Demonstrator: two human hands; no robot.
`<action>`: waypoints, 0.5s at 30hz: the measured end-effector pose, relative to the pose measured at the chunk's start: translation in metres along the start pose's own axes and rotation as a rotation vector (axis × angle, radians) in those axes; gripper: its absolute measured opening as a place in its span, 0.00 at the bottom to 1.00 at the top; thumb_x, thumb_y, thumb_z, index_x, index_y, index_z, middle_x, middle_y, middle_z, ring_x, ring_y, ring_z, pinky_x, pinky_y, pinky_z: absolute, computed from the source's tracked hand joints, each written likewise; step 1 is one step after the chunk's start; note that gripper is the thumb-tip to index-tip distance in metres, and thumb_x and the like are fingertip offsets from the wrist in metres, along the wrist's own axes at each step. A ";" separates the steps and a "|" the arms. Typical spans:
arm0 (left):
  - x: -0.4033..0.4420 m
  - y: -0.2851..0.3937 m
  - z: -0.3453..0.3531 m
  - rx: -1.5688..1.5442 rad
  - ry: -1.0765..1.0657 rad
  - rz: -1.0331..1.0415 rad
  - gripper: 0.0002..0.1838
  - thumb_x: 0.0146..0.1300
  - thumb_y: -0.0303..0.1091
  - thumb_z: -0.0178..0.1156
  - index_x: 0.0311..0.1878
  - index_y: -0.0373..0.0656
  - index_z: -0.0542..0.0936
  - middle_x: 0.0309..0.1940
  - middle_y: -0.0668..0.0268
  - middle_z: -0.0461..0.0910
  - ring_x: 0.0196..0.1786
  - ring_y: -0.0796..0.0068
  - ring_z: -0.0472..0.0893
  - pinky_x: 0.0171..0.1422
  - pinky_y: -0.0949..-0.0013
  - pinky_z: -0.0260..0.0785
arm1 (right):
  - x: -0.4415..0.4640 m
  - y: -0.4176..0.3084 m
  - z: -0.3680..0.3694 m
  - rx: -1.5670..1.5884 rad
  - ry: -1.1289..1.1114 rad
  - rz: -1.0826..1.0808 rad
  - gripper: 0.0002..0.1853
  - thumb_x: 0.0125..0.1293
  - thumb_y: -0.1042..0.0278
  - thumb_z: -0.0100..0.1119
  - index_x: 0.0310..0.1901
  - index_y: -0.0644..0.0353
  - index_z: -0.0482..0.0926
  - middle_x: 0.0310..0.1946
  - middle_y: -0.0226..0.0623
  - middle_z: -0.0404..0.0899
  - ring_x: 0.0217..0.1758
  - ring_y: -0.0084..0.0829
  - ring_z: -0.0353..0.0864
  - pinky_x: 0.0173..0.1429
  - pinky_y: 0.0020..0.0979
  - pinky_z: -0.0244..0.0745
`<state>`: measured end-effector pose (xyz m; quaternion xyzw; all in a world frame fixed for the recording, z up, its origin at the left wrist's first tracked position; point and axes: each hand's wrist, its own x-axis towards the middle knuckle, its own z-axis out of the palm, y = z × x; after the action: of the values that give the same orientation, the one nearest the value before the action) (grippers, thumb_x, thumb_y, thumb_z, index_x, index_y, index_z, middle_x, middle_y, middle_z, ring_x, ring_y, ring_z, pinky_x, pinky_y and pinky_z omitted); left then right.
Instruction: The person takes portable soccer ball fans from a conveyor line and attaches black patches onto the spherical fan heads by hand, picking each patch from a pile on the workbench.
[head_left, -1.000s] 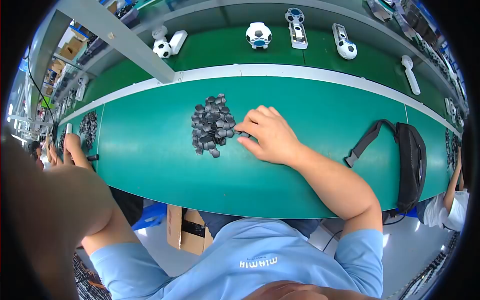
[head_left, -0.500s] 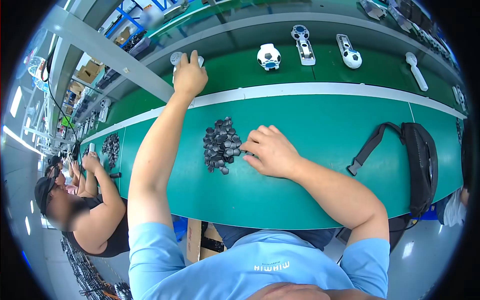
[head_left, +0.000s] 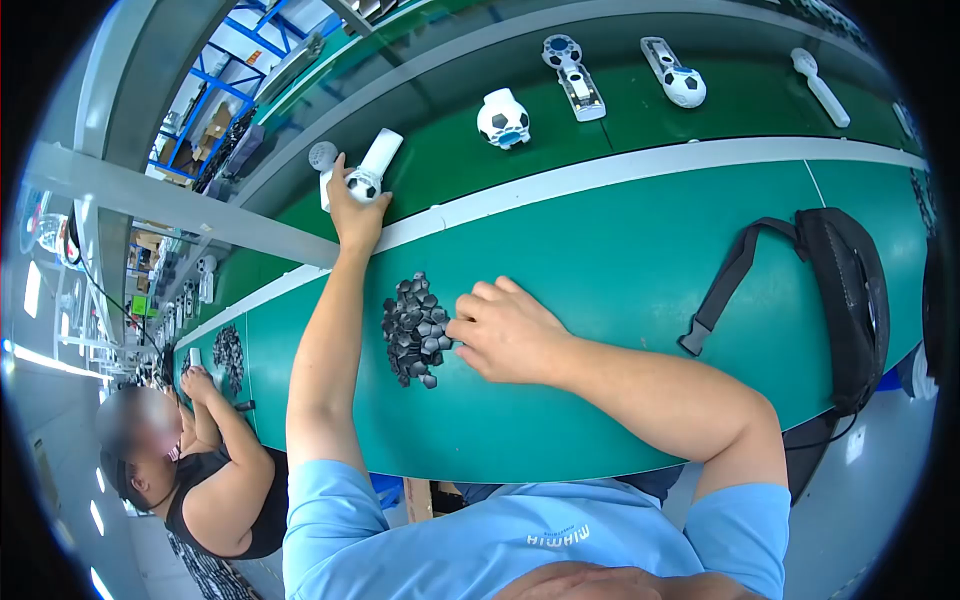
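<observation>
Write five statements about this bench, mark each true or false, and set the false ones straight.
1. The left hand is at a white ball with black patches. True.
2. The black bag lies to the person's right. True.
3. The right hand is on the bag. False: it is at the edge of the pile of black pieces.
4. The pile lies on the green table. True.
5. The person's shirt is red. False: it is light blue.
</observation>
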<state>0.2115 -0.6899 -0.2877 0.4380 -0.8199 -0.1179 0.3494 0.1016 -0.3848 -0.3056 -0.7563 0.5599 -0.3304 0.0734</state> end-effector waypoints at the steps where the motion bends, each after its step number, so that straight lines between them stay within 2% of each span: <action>1: -0.004 0.002 0.001 -0.027 -0.023 0.023 0.54 0.46 0.27 0.82 0.79 0.44 0.67 0.67 0.54 0.74 0.69 0.53 0.76 0.75 0.55 0.69 | 0.000 -0.001 0.000 -0.001 -0.013 0.005 0.10 0.64 0.58 0.70 0.44 0.51 0.86 0.43 0.31 0.79 0.53 0.35 0.77 0.58 0.41 0.70; 2: -0.006 0.002 0.002 -0.028 -0.030 0.019 0.54 0.46 0.27 0.82 0.79 0.44 0.67 0.67 0.54 0.74 0.69 0.53 0.76 0.75 0.55 0.69 | 0.001 -0.001 0.000 -0.003 -0.028 0.008 0.10 0.65 0.58 0.70 0.44 0.51 0.86 0.43 0.31 0.79 0.53 0.35 0.77 0.58 0.41 0.70; 5: -0.004 0.006 0.004 -0.301 -0.194 0.065 0.52 0.48 0.30 0.83 0.78 0.43 0.68 0.67 0.54 0.74 0.69 0.53 0.77 0.75 0.56 0.69 | 0.000 0.000 -0.003 -0.008 -0.043 0.019 0.10 0.65 0.58 0.70 0.44 0.51 0.86 0.43 0.31 0.79 0.53 0.34 0.77 0.59 0.41 0.70; 10: 0.006 0.021 0.017 -0.137 -0.186 0.201 0.51 0.49 0.31 0.83 0.78 0.43 0.68 0.69 0.53 0.73 0.69 0.52 0.77 0.76 0.56 0.67 | 0.000 -0.001 -0.001 -0.007 -0.041 0.023 0.10 0.66 0.57 0.69 0.44 0.51 0.86 0.43 0.31 0.79 0.53 0.34 0.77 0.59 0.40 0.70; 13: 0.017 0.035 0.028 -0.059 -0.161 0.251 0.46 0.58 0.36 0.80 0.78 0.44 0.68 0.68 0.55 0.75 0.68 0.56 0.77 0.73 0.56 0.69 | 0.001 -0.001 -0.002 -0.003 -0.037 0.007 0.10 0.66 0.57 0.70 0.44 0.52 0.86 0.43 0.32 0.80 0.53 0.34 0.77 0.58 0.40 0.69; 14: 0.025 0.027 0.030 -0.056 -0.153 0.249 0.46 0.58 0.36 0.80 0.78 0.44 0.68 0.68 0.55 0.75 0.68 0.56 0.77 0.73 0.56 0.69 | 0.001 0.000 -0.002 0.010 -0.031 0.005 0.10 0.65 0.57 0.70 0.44 0.52 0.86 0.44 0.32 0.80 0.53 0.34 0.77 0.58 0.40 0.69; 15: 0.034 0.013 0.033 -0.077 -0.049 0.208 0.44 0.60 0.41 0.78 0.78 0.44 0.69 0.68 0.55 0.75 0.69 0.55 0.77 0.74 0.55 0.69 | 0.000 0.000 -0.002 0.025 -0.023 0.008 0.10 0.65 0.58 0.70 0.44 0.52 0.86 0.44 0.32 0.80 0.53 0.34 0.77 0.58 0.40 0.69</action>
<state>0.1684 -0.7133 -0.2887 0.3339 -0.8639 -0.1231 0.3563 0.1000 -0.3844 -0.3040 -0.7569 0.5578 -0.3283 0.0905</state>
